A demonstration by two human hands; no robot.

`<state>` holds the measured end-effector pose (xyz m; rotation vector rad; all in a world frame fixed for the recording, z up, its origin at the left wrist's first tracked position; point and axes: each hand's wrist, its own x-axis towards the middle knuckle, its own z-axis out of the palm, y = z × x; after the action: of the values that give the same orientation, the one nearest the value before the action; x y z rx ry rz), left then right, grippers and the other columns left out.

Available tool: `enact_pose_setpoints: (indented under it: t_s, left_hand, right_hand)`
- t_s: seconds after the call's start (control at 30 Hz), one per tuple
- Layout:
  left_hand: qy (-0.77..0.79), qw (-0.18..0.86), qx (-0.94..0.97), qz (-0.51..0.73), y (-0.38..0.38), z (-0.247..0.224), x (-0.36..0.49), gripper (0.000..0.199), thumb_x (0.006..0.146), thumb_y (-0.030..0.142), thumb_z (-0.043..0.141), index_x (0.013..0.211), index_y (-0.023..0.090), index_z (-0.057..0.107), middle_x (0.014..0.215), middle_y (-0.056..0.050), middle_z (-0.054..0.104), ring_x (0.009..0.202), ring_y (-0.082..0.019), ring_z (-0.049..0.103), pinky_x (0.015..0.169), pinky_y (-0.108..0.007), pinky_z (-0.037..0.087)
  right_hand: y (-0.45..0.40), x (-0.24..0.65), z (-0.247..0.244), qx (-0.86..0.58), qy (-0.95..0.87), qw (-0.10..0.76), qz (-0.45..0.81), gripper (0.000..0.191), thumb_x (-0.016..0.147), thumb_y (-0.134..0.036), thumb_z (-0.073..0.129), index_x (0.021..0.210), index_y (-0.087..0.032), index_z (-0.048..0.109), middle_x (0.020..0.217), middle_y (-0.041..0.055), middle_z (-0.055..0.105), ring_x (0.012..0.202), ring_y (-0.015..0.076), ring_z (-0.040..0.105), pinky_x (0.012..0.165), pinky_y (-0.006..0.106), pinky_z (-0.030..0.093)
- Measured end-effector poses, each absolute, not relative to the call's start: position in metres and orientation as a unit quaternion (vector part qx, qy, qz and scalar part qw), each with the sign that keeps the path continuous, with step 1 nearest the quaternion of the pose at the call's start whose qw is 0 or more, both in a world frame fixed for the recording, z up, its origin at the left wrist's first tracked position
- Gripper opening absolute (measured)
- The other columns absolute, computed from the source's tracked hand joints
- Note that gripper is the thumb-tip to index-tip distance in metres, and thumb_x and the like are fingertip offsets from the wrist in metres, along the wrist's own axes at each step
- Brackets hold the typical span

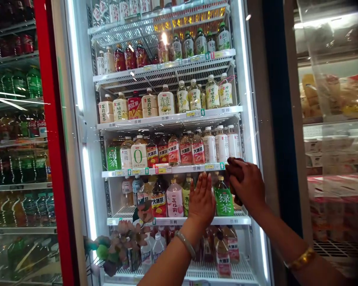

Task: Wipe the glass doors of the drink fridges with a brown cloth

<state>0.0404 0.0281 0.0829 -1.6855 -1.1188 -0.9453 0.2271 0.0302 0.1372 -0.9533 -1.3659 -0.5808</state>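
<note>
My left hand [202,200] lies flat against the glass door of a lit drinks fridge, fingers stretched upward, with a pale bangle [185,245] on the wrist. To its right, my right hand [250,186] is bent at the glass with fingers curled in. A dark brown patch shows at its fingertips; whether it is a held thing or a reflection cannot be made out. Behind the glass, between the hands, stands a green-labelled tea bottle [224,200]. A pink-labelled bottle [174,198] stands left of my left hand. A gold bracelet [301,259] circles my right wrist.
Shelves [173,119] of bottled teas fill the fridge. Pinkish flowers with leaves [129,238] show at lower left, partly over the shelves. A red-framed fridge [52,119] of soft drinks stands left. On the right, clear strip curtains [346,151] hang before packaged goods.
</note>
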Motion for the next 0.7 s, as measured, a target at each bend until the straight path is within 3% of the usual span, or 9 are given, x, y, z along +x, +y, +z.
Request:
enact_pose_setpoints:
  t_s: [0.07, 0.17, 0.27, 0.4, 0.5, 0.7]
  left_hand:
    - [-0.456, 0.443, -0.670, -0.384, 0.031, 0.104, 0.047, 0.076, 0.096, 0.024, 0.047, 0.164, 0.012, 0.015, 0.166, -0.013, 0.030, 0.157, -0.025, 0.025, 0.131, -0.051, 0.019]
    - [-0.451, 0.454, -0.670, -0.377, 0.035, 0.121, 0.053, 0.069, 0.099, 0.028, 0.046, 0.162, 0.012, 0.024, 0.167, -0.013, 0.029, 0.158, -0.026, 0.023, 0.131, -0.052, 0.019]
    - [-0.434, 0.463, -0.681, -0.366, 0.039, 0.128, 0.053, 0.070, 0.099, 0.030, 0.044, 0.163, 0.011, 0.021, 0.168, -0.012, 0.025, 0.159, -0.025, 0.019, 0.132, -0.051, 0.018]
    - [-0.420, 0.448, -0.688, -0.386, 0.048, 0.165, 0.064, 0.076, 0.098, 0.024, 0.042, 0.164, 0.010, 0.008, 0.170, -0.013, 0.018, 0.160, -0.024, 0.012, 0.131, -0.054, 0.014]
    - [-0.413, 0.426, -0.689, -0.415, 0.056, 0.214, 0.079, 0.077, 0.097, 0.022, 0.040, 0.164, 0.010, 0.005, 0.171, -0.012, 0.014, 0.160, -0.024, 0.009, 0.131, -0.056, 0.008]
    - [-0.367, 0.422, -0.699, -0.446, 0.065, 0.282, 0.091, 0.073, 0.101, 0.024, 0.036, 0.165, 0.013, 0.004, 0.172, -0.010, 0.013, 0.160, -0.021, 0.002, 0.133, -0.052, -0.001]
  right_hand:
    - [0.030, 0.221, 0.143, -0.399, -0.613, 0.619, -0.287, 0.048, 0.082, -0.024, 0.066, 0.130, -0.026, 0.057, 0.122, 0.0134, 0.063, 0.111, 0.0352, 0.061, 0.088, 0.054, 0.057]
    - [0.026, 0.219, 0.139, -0.332, -0.713, 0.509, -0.349, 0.051, 0.082, -0.018, 0.067, 0.132, -0.023, 0.057, 0.126, 0.0132, 0.064, 0.112, 0.0329, 0.061, 0.092, 0.051, 0.054]
    - [0.027, 0.240, 0.161, -0.310, -0.757, 0.437, -0.373, 0.057, 0.081, -0.016, 0.068, 0.136, -0.026, 0.057, 0.127, 0.0102, 0.064, 0.109, 0.0299, 0.062, 0.090, 0.046, 0.054]
    - [0.035, 0.264, 0.228, -0.400, -0.661, 0.521, -0.363, 0.051, 0.082, -0.024, 0.069, 0.132, -0.024, 0.060, 0.124, 0.0113, 0.063, 0.108, 0.0312, 0.060, 0.090, 0.046, 0.053]
    - [0.038, 0.262, 0.248, -0.413, -0.612, 0.567, -0.366, 0.052, 0.080, -0.024, 0.068, 0.131, -0.020, 0.060, 0.124, 0.0144, 0.062, 0.112, 0.0335, 0.058, 0.094, 0.048, 0.051]
    - [0.042, 0.269, 0.252, -0.312, -0.717, 0.453, -0.427, 0.046, 0.086, -0.025, 0.064, 0.133, -0.024, 0.060, 0.125, 0.0100, 0.065, 0.109, 0.0275, 0.061, 0.093, 0.042, 0.050]
